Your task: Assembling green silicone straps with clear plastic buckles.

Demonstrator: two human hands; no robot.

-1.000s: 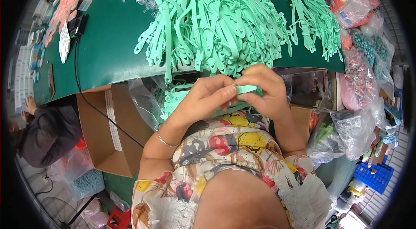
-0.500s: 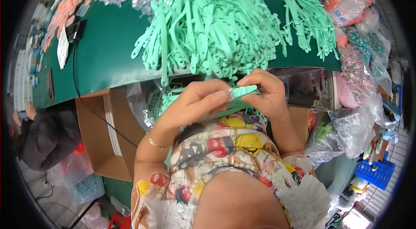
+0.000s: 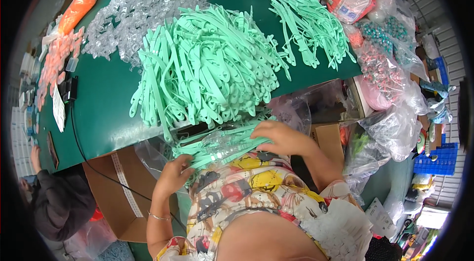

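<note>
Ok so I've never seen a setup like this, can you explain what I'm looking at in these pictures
There's no machine here, just a person's bare left hand and right hand. Every picture comes from a wide fisheye camera worn on that person's head, looking down, so straight edges curve. On the dark green table lie a big heap of mint-green plastic-looking straps, a smaller pile of similar straps to its right, and a spread of small clear plastic-looking pieces. Below the table's near edge, both hands are at a loose bundle of mint-green straps, with clear bits on top. Whether either hand grips one firmly, I can't tell.
</note>
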